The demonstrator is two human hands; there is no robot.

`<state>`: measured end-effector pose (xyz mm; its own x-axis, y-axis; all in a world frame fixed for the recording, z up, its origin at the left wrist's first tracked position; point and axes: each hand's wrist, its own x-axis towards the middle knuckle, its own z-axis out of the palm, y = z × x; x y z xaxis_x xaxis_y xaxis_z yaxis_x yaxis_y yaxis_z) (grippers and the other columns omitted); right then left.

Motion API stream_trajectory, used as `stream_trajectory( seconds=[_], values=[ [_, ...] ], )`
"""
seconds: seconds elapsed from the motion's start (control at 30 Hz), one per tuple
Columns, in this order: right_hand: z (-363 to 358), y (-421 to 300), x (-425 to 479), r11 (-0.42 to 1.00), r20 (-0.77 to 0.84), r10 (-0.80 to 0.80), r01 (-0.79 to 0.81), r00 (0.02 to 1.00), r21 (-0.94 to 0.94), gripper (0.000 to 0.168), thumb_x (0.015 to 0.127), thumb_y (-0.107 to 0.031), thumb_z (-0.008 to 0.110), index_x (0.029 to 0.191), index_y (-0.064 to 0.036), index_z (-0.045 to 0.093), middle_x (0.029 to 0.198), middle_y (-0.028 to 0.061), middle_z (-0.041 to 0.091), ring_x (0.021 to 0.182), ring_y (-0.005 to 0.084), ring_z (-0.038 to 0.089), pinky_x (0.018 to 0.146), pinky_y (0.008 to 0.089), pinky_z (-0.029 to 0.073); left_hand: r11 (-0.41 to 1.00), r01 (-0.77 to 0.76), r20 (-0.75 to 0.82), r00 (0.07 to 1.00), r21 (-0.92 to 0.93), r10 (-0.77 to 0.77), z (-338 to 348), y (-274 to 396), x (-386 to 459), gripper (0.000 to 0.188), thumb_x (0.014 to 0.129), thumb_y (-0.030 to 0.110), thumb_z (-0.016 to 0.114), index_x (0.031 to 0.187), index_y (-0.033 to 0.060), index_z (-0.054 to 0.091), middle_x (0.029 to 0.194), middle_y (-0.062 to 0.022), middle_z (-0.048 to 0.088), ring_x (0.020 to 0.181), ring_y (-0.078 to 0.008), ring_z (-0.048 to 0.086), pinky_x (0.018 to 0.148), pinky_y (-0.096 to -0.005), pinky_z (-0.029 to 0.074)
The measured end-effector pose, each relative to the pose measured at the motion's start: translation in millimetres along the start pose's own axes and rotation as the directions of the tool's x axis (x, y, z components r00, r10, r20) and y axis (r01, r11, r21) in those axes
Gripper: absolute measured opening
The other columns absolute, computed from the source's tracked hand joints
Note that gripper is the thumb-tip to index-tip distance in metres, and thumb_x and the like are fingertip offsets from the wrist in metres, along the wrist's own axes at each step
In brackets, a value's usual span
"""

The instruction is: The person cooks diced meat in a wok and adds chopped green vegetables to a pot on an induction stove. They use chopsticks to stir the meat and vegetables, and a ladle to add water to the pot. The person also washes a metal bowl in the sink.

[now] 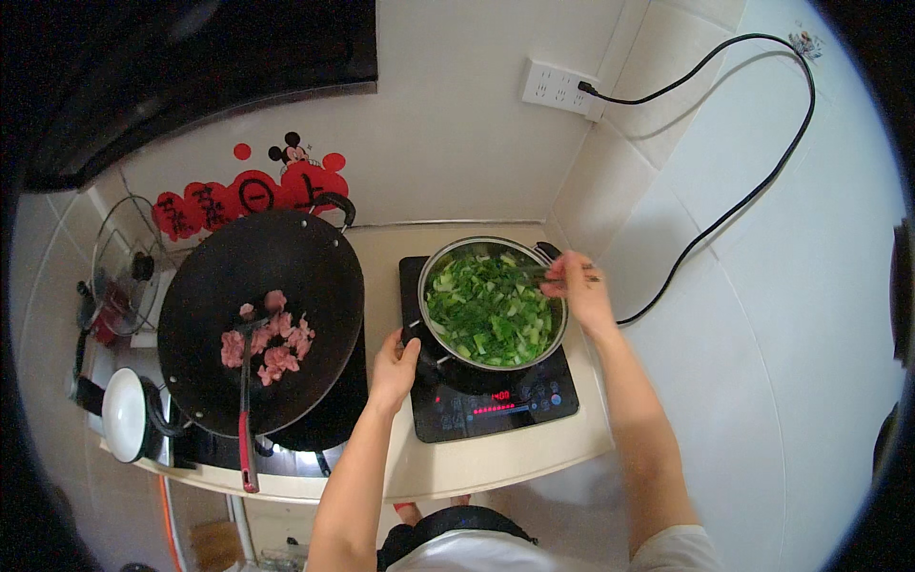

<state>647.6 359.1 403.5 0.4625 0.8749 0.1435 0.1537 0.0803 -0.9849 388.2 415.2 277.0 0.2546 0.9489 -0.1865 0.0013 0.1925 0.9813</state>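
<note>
A metal pot [423,314] full of chopped leafy greens [493,311] stands on a black induction cooker [493,422] with its red display lit. At the pot's left side, my left hand [393,372] grips its dark handle, thumb uppermost. My right hand [582,293] is over the pot's right rim, by the other handle [548,250]. It holds thin utensils, apparently chopsticks [529,272], whose tips reach the greens; motion blurs them and the fingers.
To the left, a black wok [264,250] on a stove holds pink meat pieces [282,357] and a red-handled spatula [246,443]. Nearby are a white bowl [124,415] and a glass lid [118,250]. A black cord [750,196] loops from the wall socket [554,86] along the right wall.
</note>
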Motion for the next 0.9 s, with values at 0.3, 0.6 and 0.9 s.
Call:
stream_trajectory(
  seconds=[0.3,0.6,0.9],
  values=[
    [-33.0,44.4,-26.8,0.993,-0.05,0.108,-0.106,0.993,0.05,0.034,0.09,-0.03,0.039,0.083,0.001,0.051,0.073,0.0099,0.055,0.062,0.0186,0.059,0.056,0.026,0.049,1.0,0.019,0.021,1.0,-0.001,-0.019,0.6,-2.7,-0.7,0.047,0.084,0.021,0.053,0.122,-0.0035,0.038,0.091,-0.0087,0.057,0.079,-0.0126,0.051,0.072,-0.0235,0.04],
    [-40.9,9.7,-20.7,0.996,-0.174,0.024,-0.04,0.984,-0.086,0.033,0.089,-0.028,0.042,0.081,0.001,0.055,0.072,0.0097,0.057,0.061,0.0155,0.058,0.055,0.0255,0.048,0.999,0.038,0.023,0.999,0.008,-0.039,0.2,6.0,-2.2,0.044,0.085,0.018,0.052,0.122,-0.0014,0.039,0.087,-0.0075,0.058,0.076,-0.012,0.052,0.069,-0.0236,0.041],
    [12.7,66.7,-16.8,0.991,0.146,0.128,-0.132,0.981,0.017,0.03,0.089,-0.027,0.043,0.092,0.002,0.053,0.084,0.0105,0.059,0.073,0.0198,0.06,0.063,0.0291,0.05,1.0,0.012,-0.032,0.999,0.026,-0.011,-1.1,0.5,-6.5,0.044,0.085,0.018,0.052,0.121,-0.004,0.039,0.093,-0.0107,0.057,0.08,-0.0128,0.053,0.074,-0.0236,0.041]
  ],
)
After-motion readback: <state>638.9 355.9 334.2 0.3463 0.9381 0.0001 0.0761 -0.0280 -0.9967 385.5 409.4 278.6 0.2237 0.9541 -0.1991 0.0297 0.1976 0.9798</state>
